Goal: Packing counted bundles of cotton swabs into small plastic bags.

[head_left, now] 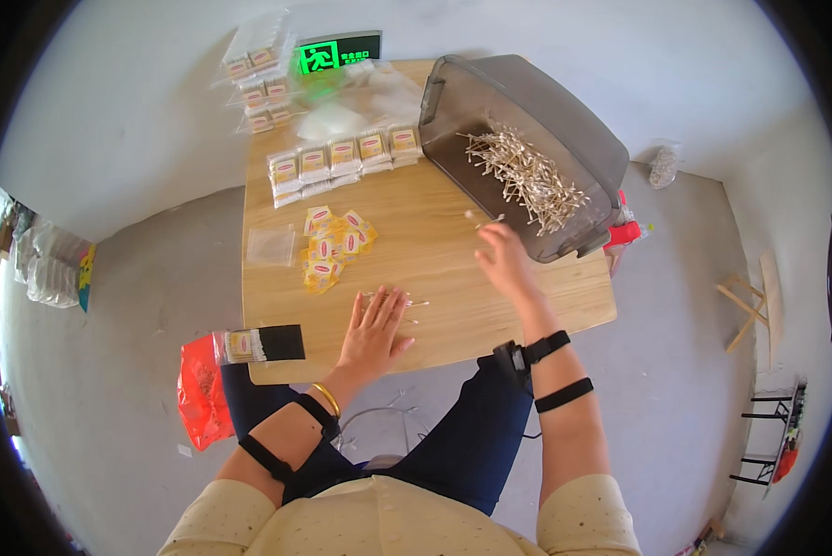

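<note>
My left hand lies flat on the table with its fingers stretched, covering a few cotton swabs whose ends stick out by the fingertips. My right hand is by the near left edge of a grey plastic bin, thumb apart from the bent fingers. A few slightly blurred cotton swabs show just beyond its fingertips; contact with them is hard to make out. Inside the tilted bin lies a big heap of cotton swabs. Yellow and white label cards are spread left of centre, beside a clear plastic bag.
Packed swab bags stand in rows on the wooden table, with more stacked packs at the back left. A filled pack rests on a black piece at the front left edge, above a red bag.
</note>
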Motion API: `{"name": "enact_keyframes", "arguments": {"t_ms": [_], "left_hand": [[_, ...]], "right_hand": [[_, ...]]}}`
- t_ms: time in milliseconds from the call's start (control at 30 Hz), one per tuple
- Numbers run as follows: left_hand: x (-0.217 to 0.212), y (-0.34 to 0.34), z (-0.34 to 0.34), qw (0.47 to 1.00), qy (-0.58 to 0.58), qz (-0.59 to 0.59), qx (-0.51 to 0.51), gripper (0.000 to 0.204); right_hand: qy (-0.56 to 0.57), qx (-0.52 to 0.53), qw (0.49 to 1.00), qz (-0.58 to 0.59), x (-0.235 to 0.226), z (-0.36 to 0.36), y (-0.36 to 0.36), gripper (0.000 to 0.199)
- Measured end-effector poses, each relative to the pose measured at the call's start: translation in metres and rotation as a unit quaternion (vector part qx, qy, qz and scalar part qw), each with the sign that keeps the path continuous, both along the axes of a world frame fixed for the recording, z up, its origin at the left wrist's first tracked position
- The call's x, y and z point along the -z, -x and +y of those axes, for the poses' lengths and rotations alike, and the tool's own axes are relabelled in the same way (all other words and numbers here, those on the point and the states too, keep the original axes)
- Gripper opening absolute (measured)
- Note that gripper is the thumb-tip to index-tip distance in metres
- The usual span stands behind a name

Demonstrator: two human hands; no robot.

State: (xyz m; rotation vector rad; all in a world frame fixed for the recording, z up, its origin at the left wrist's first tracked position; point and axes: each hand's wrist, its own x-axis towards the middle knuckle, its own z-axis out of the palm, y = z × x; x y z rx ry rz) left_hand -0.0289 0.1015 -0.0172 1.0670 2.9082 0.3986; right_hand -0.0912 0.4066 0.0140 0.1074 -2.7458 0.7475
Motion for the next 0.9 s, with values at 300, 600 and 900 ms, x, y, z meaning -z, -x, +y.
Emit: {"name": "enact_keyframes", "arguments": {"t_ms": [300,600,900], "left_hand": [[-0.017,-0.009,-0.011,0.999,-0.034,0.021,0.006,0.078],[-0.011,0.008,-0.017,1.000,-0.019,0.018,0.002,0.079],[-0.004,0.008,-0.018,1.000,-0.027,0.014,0.000,0.075]], "right_hand": [[0.101,-0.180,0.975,-0.087,0.008,-0.106,-0.035,0.019],[0.066,-0.107,0.991,-0.039,-0.008,-0.100,-0.028,0.024],[0.001,-0.115,0.992,-0.049,0.015,-0.098,0.009,0.010]]}}
